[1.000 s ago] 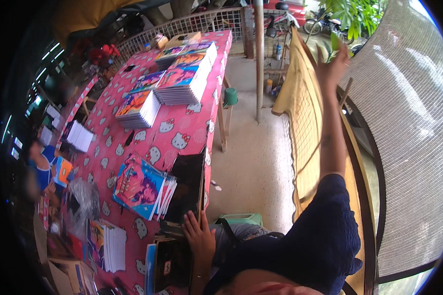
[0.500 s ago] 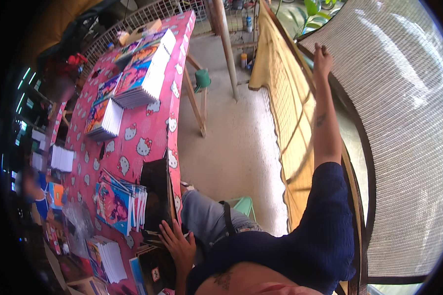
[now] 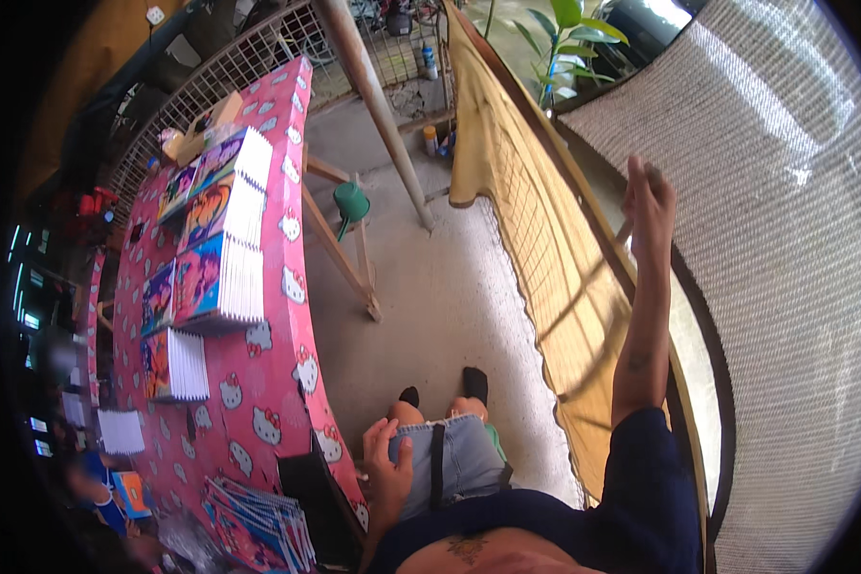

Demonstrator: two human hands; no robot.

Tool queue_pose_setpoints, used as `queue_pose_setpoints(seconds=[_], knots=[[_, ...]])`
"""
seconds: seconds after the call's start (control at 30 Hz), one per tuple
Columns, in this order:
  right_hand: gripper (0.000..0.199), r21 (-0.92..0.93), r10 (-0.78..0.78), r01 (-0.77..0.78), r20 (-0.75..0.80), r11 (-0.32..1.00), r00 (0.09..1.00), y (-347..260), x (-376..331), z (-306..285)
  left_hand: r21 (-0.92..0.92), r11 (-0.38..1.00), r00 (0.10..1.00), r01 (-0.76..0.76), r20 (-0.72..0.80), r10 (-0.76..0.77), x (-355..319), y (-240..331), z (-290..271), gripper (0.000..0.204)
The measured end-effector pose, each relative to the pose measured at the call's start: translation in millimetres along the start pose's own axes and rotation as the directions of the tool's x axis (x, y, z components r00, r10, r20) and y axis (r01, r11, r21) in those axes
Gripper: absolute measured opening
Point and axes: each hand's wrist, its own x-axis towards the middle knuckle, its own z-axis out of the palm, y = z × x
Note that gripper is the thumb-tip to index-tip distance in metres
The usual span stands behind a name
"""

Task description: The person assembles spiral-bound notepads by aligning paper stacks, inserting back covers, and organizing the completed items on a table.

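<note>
My left hand [image 3: 386, 471] is empty, fingers loosely apart, beside the leg of my denim shorts [image 3: 450, 467] and just off the table edge. To its left a black flat board [image 3: 323, 497] lies at the edge of the pink table [image 3: 258, 387], with a fanned pile of colourful notebooks [image 3: 256, 524] next to it. My right arm reaches forward at the right. Its hand [image 3: 651, 203] is curled closed in front of a grey mesh screen [image 3: 784, 287], near the top edge of a yellow cloth [image 3: 536, 258]. What the fingers hold, if anything, is hidden.
Stacks of spiral-edged notebooks [image 3: 230, 277] stand along the table, with a cardboard box [image 3: 210, 124] at its far end. A green dipper [image 3: 351, 203] hangs by the wooden trestle leg [image 3: 340, 253]. A metal post [image 3: 378, 105] rises from the concrete floor. At the left is another person [image 3: 105, 488].
My left hand has left the black items at the table edge and now hangs by my thigh. My view has shifted; both my feet show. My right hand stays raised by the cloth.
</note>
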Motion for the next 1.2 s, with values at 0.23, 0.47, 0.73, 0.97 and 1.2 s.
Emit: queue_pose_setpoints(seconds=[0.23, 0.47, 0.73, 0.97, 1.2], knots=[[0.037, 0.034, 0.118, -0.119, 0.027, 0.992, 0.993, -15.4, 4.8, 7.3, 0.016, 0.992, 0.876, -0.123, 0.471, 0.101, 171.3, 14.4, 16.0, 0.04], [0.025, -0.259, -0.823, 0.781, -0.168, 0.568, 0.542, -125.6, 70.3, 142.3, 0.086, 0.927, 0.765, -0.364, 0.595, 0.246, 340.3, 91.9, 28.5, 0.072], [0.028, 0.191, -0.027, -0.001, 0.141, 0.982, 0.99, -0.3, 404.4, 255.7, 0.325, 0.791, 0.624, -0.518, -0.488, 0.61, 701.4, 203.9, -42.5, 0.09], [0.078, -0.408, 0.338, -0.272, 0.098, 0.872, 0.936, 279.4, 596.3, 324.0, 0.426, 0.761, 0.397, -0.489, -0.669, 0.629, 867.8, 192.1, -23.2, 0.106], [0.068, 0.107, -0.094, 0.123, -0.242, 0.987, 0.966, 271.1, 850.4, 412.7, 0.286, 0.717, 0.386, -0.636, -0.687, 0.616, 881.5, 166.4, -15.4, 0.096]])
